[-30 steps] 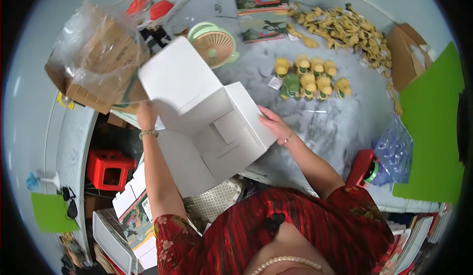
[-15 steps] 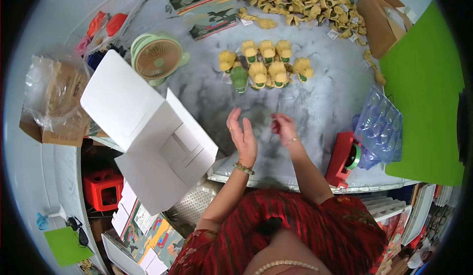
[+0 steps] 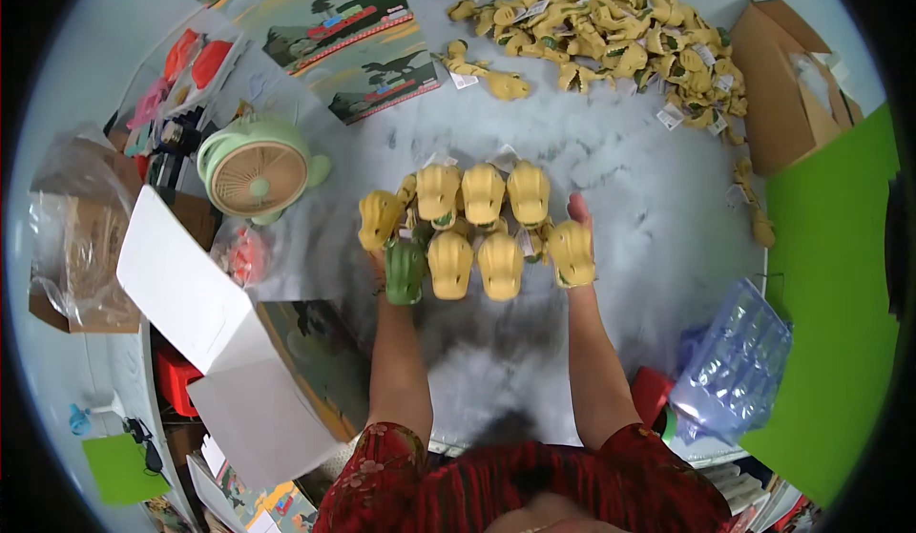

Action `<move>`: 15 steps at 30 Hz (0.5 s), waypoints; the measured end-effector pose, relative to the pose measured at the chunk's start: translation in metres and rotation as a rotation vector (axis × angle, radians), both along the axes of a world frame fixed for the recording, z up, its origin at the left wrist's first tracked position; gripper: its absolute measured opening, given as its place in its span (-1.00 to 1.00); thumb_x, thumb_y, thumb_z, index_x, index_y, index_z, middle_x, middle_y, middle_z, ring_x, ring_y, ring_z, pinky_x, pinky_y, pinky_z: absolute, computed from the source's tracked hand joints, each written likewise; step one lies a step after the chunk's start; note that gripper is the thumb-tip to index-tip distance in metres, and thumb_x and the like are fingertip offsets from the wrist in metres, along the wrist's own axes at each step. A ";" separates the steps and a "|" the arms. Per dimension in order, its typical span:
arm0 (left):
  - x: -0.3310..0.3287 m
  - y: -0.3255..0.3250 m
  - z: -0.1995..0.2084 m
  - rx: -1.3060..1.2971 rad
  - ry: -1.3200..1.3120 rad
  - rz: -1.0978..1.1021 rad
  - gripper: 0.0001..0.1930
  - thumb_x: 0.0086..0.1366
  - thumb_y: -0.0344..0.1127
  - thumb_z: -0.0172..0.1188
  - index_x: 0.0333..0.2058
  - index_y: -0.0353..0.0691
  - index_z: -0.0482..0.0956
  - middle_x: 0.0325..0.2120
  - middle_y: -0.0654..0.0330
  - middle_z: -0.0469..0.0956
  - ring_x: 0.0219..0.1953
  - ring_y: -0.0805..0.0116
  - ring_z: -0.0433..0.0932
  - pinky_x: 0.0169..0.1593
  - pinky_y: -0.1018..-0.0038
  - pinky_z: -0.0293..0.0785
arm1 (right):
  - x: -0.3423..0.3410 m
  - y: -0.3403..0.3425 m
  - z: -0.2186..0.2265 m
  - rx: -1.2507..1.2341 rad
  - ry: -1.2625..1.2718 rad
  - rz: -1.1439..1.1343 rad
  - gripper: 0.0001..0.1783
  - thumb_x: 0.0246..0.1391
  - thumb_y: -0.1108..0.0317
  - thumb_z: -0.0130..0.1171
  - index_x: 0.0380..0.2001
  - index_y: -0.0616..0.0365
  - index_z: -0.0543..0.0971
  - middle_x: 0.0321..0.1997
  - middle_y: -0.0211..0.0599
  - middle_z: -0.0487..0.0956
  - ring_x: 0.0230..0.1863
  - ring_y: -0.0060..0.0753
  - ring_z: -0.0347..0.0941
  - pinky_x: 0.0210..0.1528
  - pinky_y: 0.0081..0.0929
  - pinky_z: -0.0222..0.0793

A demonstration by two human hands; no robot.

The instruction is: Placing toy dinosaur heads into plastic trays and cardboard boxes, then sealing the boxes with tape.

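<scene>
Two rows of toy dinosaurs with large yellow heads [image 3: 482, 196] stand packed together in front of me, heads toward me. One green-headed toy dinosaur [image 3: 405, 273] sits at the left end of the nearer row. My left hand [image 3: 379, 271] is at the group's left end, mostly hidden behind the green toy and a yellow toy [image 3: 380, 218]. At the opposite end, my right hand [image 3: 583, 212] is closed around the outermost yellow toy [image 3: 572, 254], with fingertips showing above it. The group is held between both hands; whether it is lifted off the table is unclear.
A heap of similar yellow toys [image 3: 611, 41] lies at the far right beside a brown carton [image 3: 792, 94]. Printed boxes [image 3: 386, 80] and a green fan [image 3: 258, 172] stand far left. An opened white-lined box [image 3: 272, 418] is near left; clear plastic trays [image 3: 735, 371] lie right.
Both hands have reached forward from the bare table to the two ends of the toy group and taken hold. The view has shifted, and the opened box now appears farther left and lower.
</scene>
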State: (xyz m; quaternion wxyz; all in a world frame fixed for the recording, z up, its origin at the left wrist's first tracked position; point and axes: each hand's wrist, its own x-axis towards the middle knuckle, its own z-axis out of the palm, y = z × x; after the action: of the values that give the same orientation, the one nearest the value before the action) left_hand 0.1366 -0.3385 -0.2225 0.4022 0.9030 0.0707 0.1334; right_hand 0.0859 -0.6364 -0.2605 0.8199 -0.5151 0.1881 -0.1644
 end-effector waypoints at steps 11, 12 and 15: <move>0.054 -0.003 -0.026 -0.452 -0.119 0.020 -0.59 0.16 -0.34 -0.11 0.00 -0.32 0.14 -0.20 0.11 0.34 -0.14 0.38 0.31 -0.08 0.49 0.23 | 0.031 0.037 0.060 0.076 -0.263 0.402 -0.22 0.00 -0.16 -0.32 0.13 0.17 -0.12 0.19 -0.18 -0.07 0.19 -0.32 -0.13 0.16 -0.43 -0.19; 0.032 -0.001 -0.026 -0.499 -0.140 0.027 -0.58 0.16 -0.35 -0.11 0.01 -0.32 0.13 -0.19 0.11 0.34 -0.13 0.39 0.30 -0.06 0.49 0.21 | 0.031 0.037 0.065 0.060 -0.252 0.386 -0.21 -0.01 -0.17 -0.31 0.13 0.17 -0.12 0.19 -0.19 -0.06 0.20 -0.32 -0.14 0.17 -0.43 -0.19; 0.040 -0.014 0.001 -1.182 0.082 -0.066 -0.56 0.17 -0.35 -0.10 0.03 -0.31 0.10 -0.06 0.07 0.24 -0.04 0.41 0.23 -0.01 0.48 0.18 | 0.027 0.036 0.095 0.394 -0.238 0.350 -0.20 -0.02 -0.19 -0.32 0.13 0.16 -0.13 0.18 -0.20 -0.03 0.18 -0.33 -0.08 0.16 -0.44 -0.15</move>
State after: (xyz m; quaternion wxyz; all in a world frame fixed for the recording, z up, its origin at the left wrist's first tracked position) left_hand 0.1767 -0.3522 -0.2219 0.8378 0.5320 0.1203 0.0236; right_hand 0.1125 -0.6004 -0.1659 0.9363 -0.3478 0.0271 -0.0400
